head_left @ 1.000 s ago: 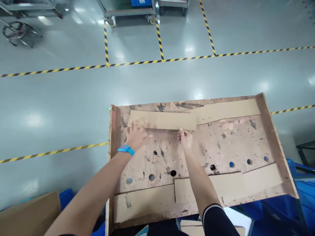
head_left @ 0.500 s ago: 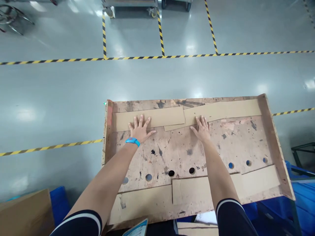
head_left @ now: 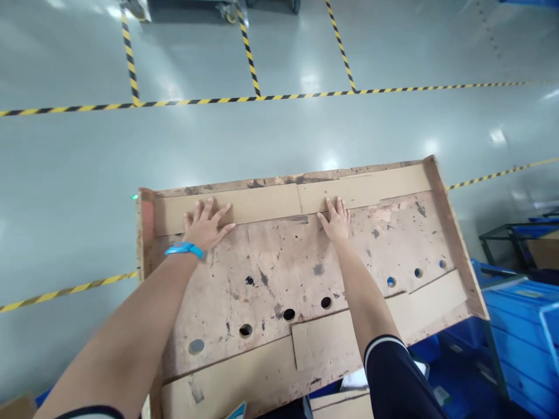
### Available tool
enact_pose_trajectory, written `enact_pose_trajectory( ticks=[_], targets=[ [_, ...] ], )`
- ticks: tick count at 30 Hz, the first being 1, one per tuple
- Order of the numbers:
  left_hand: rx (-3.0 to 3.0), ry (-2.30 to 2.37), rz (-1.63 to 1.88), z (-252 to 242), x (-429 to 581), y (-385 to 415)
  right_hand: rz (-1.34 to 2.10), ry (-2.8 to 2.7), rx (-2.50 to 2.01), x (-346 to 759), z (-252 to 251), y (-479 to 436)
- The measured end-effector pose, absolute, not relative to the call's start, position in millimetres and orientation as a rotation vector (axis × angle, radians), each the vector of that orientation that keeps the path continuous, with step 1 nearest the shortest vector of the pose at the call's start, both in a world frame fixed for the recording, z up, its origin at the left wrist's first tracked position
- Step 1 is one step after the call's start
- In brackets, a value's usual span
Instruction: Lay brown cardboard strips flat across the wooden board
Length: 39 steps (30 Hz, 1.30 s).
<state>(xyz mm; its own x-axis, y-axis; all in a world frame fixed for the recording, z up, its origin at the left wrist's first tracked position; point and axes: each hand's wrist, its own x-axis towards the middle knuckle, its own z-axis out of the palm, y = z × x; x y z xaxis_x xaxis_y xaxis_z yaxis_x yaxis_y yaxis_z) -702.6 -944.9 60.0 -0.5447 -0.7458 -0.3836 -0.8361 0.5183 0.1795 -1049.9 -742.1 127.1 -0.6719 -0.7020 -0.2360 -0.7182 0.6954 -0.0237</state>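
My left hand (head_left: 206, 226) lies with spread fingers on the left cardboard strip (head_left: 262, 203) along the far side of a worn wooden board (head_left: 279, 256). A blue band circles my left wrist. The fingertips of my right hand (head_left: 336, 218) rest on the right cardboard strip (head_left: 375, 189), near where the two strips meet. Neither hand grips anything. The board has raised ends and a row of round holes. More cardboard (head_left: 244, 372) lies along its near side, partly behind my right arm.
Blue bins (head_left: 519, 331) stand at the lower right beside a dark metal frame (head_left: 502, 233). Wheeled carts stand on the floor at the top. Yellow-black tape (head_left: 196, 102) crosses the grey floor beyond the board.
The far cardboard strips now lie almost in one line, where before they overlapped at an angle. Both hands moved with them, still spread. The whole view has shifted, putting the board further left.
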Motion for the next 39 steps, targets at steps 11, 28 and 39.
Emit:
enact_pose_trajectory(
  ticks=[11, 28, 39],
  targets=[
    [-0.902, 2.851, 0.272, 92.6, -823.2, -894.4, -0.101, 3.029, -0.569, -1152.4, 138.6, -709.0],
    [-0.58, 2.663, 0.079, 96.0, -890.2, -869.9, -0.236, 2.878, -0.794, -1215.1, 164.1, -680.3],
    [-0.604, 2.63, 0.022, 102.2, -890.1, -856.9, 0.126, 2.914, -0.813, -1213.1, 164.9, -640.7]
  ],
)
